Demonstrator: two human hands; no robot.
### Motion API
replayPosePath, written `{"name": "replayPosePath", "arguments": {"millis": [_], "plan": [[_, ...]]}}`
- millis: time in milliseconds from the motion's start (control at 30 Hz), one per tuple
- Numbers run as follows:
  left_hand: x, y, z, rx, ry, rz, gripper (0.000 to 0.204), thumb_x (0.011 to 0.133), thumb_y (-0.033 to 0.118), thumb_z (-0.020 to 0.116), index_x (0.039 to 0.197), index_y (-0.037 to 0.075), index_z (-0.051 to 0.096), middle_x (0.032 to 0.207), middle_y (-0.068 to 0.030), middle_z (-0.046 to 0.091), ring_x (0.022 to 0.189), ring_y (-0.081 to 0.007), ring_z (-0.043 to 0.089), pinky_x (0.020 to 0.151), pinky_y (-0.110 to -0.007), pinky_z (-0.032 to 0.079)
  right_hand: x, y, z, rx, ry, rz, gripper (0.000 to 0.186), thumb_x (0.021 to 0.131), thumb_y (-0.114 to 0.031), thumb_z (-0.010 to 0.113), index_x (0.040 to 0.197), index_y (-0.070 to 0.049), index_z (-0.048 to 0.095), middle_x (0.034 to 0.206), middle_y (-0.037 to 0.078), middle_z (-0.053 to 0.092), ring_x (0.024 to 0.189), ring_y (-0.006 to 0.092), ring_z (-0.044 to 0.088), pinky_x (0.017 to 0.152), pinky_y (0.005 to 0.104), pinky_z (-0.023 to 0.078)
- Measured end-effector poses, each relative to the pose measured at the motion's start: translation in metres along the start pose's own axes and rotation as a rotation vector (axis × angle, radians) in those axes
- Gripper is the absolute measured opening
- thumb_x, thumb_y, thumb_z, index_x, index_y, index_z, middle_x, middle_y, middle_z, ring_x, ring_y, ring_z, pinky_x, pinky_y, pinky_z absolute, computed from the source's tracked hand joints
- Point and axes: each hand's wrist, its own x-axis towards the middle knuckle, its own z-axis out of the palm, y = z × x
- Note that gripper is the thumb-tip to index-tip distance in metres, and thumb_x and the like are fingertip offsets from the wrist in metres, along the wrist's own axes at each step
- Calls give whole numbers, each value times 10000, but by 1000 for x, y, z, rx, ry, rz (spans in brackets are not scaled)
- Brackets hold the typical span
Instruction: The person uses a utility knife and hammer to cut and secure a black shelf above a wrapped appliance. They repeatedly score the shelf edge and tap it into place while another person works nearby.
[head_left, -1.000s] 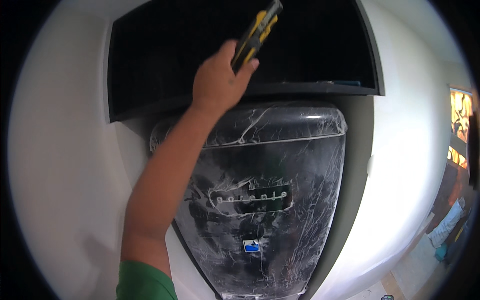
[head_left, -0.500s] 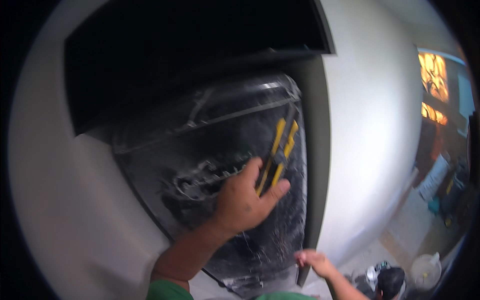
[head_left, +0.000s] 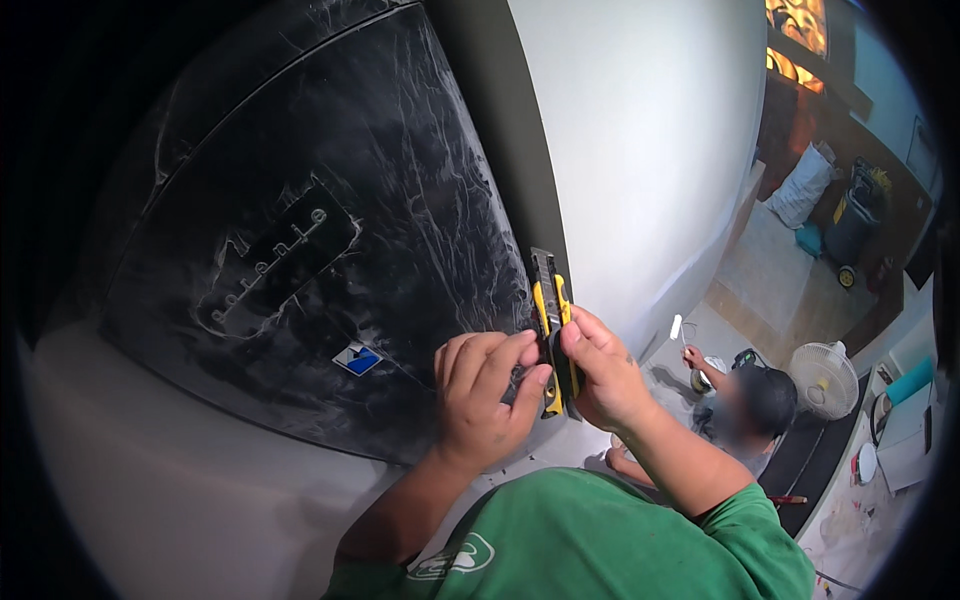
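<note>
A yellow and black utility knife [head_left: 550, 320] stands nearly upright in front of me, its tip end pointing up. My right hand [head_left: 605, 375] grips its handle from the right, thumb along the side. At the knife's left side is my left hand [head_left: 485, 395], its fingers bent and its thumb apart from the forefinger. Those fingertips are close to the handle; whether they touch it I cannot tell. Behind both hands rises a black fridge-like door [head_left: 390, 180] under wrinkled, dusty clear film. It carries metal badge letters [head_left: 270, 265] and a blue and white sticker [head_left: 358, 359].
The fridge stands in a recess beside a white wall [head_left: 640, 130]. Low on the right, a co-worker in a dark cap [head_left: 765, 400] holds a small white roller [head_left: 677, 328]. Near them is a white fan [head_left: 825, 380]. Farther back are a white sack [head_left: 803, 185] and a wheeled bin [head_left: 855, 220].
The utility knife has passed from my left hand to my right and come lower. My right hand has risen to it. The view has turned, bringing the co-worker into fuller sight.
</note>
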Motion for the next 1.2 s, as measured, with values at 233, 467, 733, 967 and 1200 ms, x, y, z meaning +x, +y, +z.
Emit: {"name": "replayPosePath", "arguments": {"millis": [233, 467, 733, 967, 1200], "plan": [[2, -2, 19, 99, -9, 139, 334, 734, 97, 800, 1055, 61, 716, 913, -34, 622, 861, -231, 583, 808, -392, 397, -10, 11, 5, 65, 139, -12, 487, 1093, -404, 382, 1392, -26, 453, 1293, 89, 571, 1180, 150, 555, 1017, 313, 452], [-1, -9, 28, 293, -229, 243, 301, 783, 199, 699, 1046, 67, 636, 916, -33, 557, 880, -220, 553, 805, -409, 383, -17, 21, -3, -171, 193, -27, 647, 1067, -536, 344, 1467, -29, 381, 1180, 86, 599, 1002, 162, 608, 868, 327, 514], [6, -23, 27, 392, -381, 450, 210, 778, 285, 620, 888, 111, 580, 828, -31, 487, 785, -204, 487, 743, -380, 358, -23, 24, -3, -316, 239, 40, 662, 1054, -578, 340, 1432, -38, 403, 967, 47, 591, 763, 126, 587, 665, 298, 512], [-3, -18, 36, 89, -523, -79, 284, 954, 272, 537, 782, 62, 617, 654, -72, 574, 629, -244, 585, 648, -384, 446, -25, 29, 4, -500, 269, -59, 559, 1070, -525, 333, 1320, -41, 456, 926, 55, 584, 732, 121, 572, 645, 264, 497], [-7, -5, 17, -214, -411, -443, 247, 960, 242, 626, 833, 36, 671, 727, -72, 657, 688, -234, 658, 672, -355, 496, -22, 29, -7, -136, 160, 67, 602, 1062, -536, 364, 1394, -38, 427, 970, 61, 588, 749, 128, 591, 658, 272, 532]]}}
